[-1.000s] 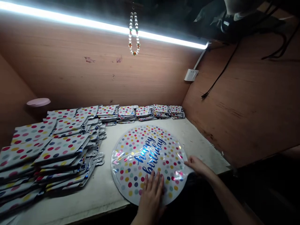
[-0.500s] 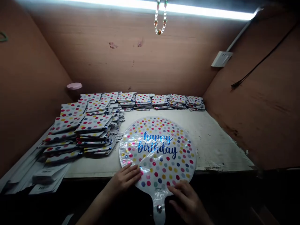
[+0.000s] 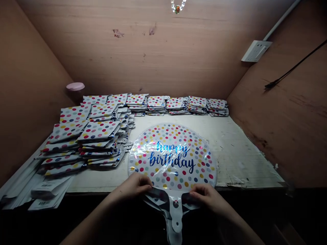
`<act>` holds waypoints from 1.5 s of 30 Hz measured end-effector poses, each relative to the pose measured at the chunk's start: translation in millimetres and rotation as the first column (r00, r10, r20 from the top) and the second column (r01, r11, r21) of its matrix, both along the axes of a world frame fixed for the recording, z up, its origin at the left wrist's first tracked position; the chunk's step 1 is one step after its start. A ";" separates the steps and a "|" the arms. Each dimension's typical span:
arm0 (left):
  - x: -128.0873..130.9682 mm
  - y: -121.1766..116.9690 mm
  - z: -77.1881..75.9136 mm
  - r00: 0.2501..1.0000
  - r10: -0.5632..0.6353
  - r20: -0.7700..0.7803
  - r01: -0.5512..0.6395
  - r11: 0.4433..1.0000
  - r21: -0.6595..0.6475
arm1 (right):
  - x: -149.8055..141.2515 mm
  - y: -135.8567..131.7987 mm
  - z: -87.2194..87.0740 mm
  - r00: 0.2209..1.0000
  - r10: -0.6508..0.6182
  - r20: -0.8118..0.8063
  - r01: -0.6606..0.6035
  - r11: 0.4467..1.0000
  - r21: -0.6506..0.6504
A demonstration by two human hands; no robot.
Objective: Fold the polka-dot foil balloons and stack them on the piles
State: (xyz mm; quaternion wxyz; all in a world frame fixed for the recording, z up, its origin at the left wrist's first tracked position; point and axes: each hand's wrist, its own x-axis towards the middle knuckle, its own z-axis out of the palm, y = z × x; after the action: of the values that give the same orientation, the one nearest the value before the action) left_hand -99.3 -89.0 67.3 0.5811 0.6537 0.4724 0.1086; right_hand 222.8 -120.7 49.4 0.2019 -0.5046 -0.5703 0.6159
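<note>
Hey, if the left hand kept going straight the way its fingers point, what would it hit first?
Going straight on, the left hand would likely meet the white tab of the foil balloon first, though depth is hard to judge here.

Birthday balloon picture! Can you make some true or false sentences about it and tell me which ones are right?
1. The round foil balloon says "happy birthday" in blue letters. True.
2. All the dots on the balloon are red. False: they come in many colours, such as red, yellow and blue.
3. Stacks of flat polka-dot foil balloons lie to the left of the round one in this view. True.
4. The right hand is holding scissors. False: it holds the balloon's lower edge.
5. The left hand is touching the balloon near its bottom. True.
</note>
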 end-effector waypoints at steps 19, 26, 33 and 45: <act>47.2 -15.2 -15.7 0.880 0.298 -0.371 0.012 0.766 0.643 | -30.4 34.2 17.2 0.992 0.097 -0.080 -0.097 0.995 0.010; 39.3 -21.0 -19.2 0.771 0.379 -0.511 0.173 0.648 0.742 | -38.1 134.7 11.6 0.876 -0.202 0.437 0.005 0.911 0.412; 39.0 8.4 -16.1 0.851 0.104 -0.514 0.320 0.674 0.666 | -55.2 195.1 10.7 0.853 -0.121 0.507 -0.054 0.947 0.318; -70.1 41.6 -18.1 0.936 0.239 -0.259 -0.101 0.887 0.451 | 55.7 42.0 -6.5 0.893 -0.196 0.404 -0.052 0.848 0.528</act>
State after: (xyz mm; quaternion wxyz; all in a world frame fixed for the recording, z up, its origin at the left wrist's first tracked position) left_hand -169.4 -47.5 49.2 0.3296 0.7302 0.5772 0.1582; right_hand 278.5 -78.8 42.9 0.2203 -0.5783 -0.7272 0.2969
